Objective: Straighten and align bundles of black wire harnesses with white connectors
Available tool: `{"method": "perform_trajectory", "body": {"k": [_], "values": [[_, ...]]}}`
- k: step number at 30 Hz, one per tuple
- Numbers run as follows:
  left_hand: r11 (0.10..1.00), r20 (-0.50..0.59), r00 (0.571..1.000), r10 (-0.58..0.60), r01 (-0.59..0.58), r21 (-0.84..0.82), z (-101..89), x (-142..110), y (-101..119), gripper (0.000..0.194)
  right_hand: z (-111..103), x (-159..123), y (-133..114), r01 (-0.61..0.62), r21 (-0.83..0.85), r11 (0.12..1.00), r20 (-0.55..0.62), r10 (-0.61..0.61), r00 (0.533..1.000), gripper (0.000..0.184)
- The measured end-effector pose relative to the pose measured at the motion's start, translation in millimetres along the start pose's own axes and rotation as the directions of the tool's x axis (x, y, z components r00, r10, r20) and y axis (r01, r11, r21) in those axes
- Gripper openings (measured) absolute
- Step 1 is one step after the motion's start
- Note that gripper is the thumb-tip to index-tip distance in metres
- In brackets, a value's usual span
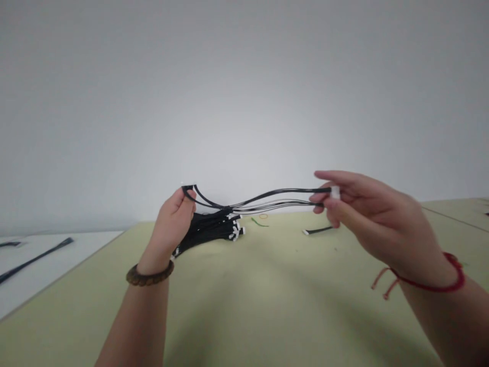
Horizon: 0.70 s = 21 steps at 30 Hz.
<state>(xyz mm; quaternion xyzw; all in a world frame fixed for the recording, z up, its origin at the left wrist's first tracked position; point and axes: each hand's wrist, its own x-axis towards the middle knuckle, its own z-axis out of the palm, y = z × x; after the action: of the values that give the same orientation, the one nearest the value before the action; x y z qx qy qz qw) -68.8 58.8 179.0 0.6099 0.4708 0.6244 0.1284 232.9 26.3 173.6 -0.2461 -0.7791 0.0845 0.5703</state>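
Note:
A black wire harness is stretched between my two hands above the table. My left hand pinches its left end, where black wires loop out near the fingertips. At the other end, my right hand grips the white connector between thumb and fingers, with the index finger raised off it. The wires split into separate strands and come together near the middle. Behind and below the left hand lies a pile of black wire harnesses with white connectors, partly hidden by that hand.
Another harness with a white connector lies on the yellow-green table, partly behind my right hand. A green strip and an orange ring are near the back. Black cables lie on a white surface at left. A pale wall stands behind.

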Motion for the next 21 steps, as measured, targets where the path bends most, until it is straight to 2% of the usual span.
{"method": "perform_trajectory", "body": {"k": [2, 3, 4, 5, 6, 7, 9, 11, 12, 13, 14, 15, 16, 18, 19, 21], "values": [[0.997, 0.043, 0.999, -0.001, 0.004, -0.077, 3.0, -1.6, 0.5, 0.026, -2.5, -1.7, -3.8, 0.041, -0.001, 0.999, -0.099, -0.041, 0.994, 0.038], [0.993, 0.059, 0.998, 0.001, 0.006, -0.119, 3.8, -1.6, 0.6, 0.027, -5.7, -1.9, -6.7, 0.082, 0.001, 0.997, -0.066, -0.082, 0.994, 0.035], [0.987, 0.071, 0.997, 0.003, 0.009, -0.159, 4.4, -1.3, 0.6, 0.027, -9.5, -1.8, -10.6, 0.133, 0.013, 0.991, 0.038, -0.133, 0.99, 0.03], [0.981, 0.079, 0.997, 0.005, 0.01, -0.194, 4.9, -0.9, 0.8, 0.027, -13.1, -1.8, -15.2, 0.181, 0.046, 0.982, 0.185, -0.187, 0.965, 0.025], [0.974, 0.087, 0.996, 0.007, 0.012, -0.224, 5.8, -0.8, 1.2, 0.026, -15.5, -2.1, -20.6, 0.21, 0.105, 0.972, 0.354, -0.234, 0.906, 0.022], [0.969, 0.098, 0.995, 0.01, 0.015, -0.246, 7.3, -1.3, 2.0, 0.026, -16.0, -2.9, -26.4, 0.189, 0.165, 0.968, 0.505, -0.248, 0.827, 0.022], [0.965, 0.138, 0.99, 0.013, 0.024, -0.263, 12.6, -4.5, 5.1, 0.025, -10.0, -6.2, -37.0, 0.076, 0.234, 0.969, 0.75, -0.229, 0.621, 0.026], [0.968, 0.205, 0.979, 0.015, 0.036, -0.247, 21.2, -10.8, 9.7, 0.027, 3.5, -10.0, -42.5, -0.002, 0.228, 0.974, 0.882, -0.206, 0.423, 0.025], [0.972, 0.244, 0.97, 0.016, 0.042, -0.229, 26.3, -14.7, 12.1, 0.028, 11.0, -11.1, -42.3, -0.013, 0.23, 0.973, 0.911, -0.211, 0.354, 0.025], [0.977, 0.287, 0.958, 0.016, 0.045, -0.208, 31.5, -18.9, 14.4, 0.029, 17.8, -11.3, -39.8, -0.018, 0.239, 0.971, 0.922, -0.221, 0.318, 0.025], [0.982, 0.334, 0.942, 0.017, 0.047, -0.183, 36.7, -22.9, 16.5, 0.03, 23.0, -10.6, -35.4, -0.025, 0.251, 0.968, 0.915, -0.229, 0.334, 0.026], [0.986, 0.382, 0.924, 0.02, 0.045, -0.159, 41.6, -26.7, 18.2, 0.031, 26.2, -8.9, -29.5, -0.042, 0.245, 0.969, 0.889, -0.208, 0.408, 0.025], [0.99, 0.432, 0.902, 0.022, 0.04, -0.135, 46.1, -30.0, 19.5, 0.03, 27.3, -6.5, -22.8, -0.057, 0.224, 0.973, 0.85, -0.166, 0.501, 0.024], [0.995, 0.522, 0.853, 0.028, 0.027, -0.098, 54.1, -35.6, 21.2, 0.028, 24.1, -1.2, -9.3, -0.068, 0.13, 0.989, 0.716, -0.046, 0.697, 0.022], [0.996, 0.558, 0.829, 0.029, 0.022, -0.085, 57.7, -38.0, 21.8, 0.028, 21.1, 1.0, -3.8, -0.077, 0.072, 0.994, 0.633, 0.014, 0.774, 0.021], [0.997, 0.607, 0.794, 0.026, 0.02, -0.07, 64.4, -42.7, 22.6, 0.027, 15.4, 3.4, 3.5, -0.118, -0.023, 0.993, 0.474, 0.114, 0.873, 0.018]]}}
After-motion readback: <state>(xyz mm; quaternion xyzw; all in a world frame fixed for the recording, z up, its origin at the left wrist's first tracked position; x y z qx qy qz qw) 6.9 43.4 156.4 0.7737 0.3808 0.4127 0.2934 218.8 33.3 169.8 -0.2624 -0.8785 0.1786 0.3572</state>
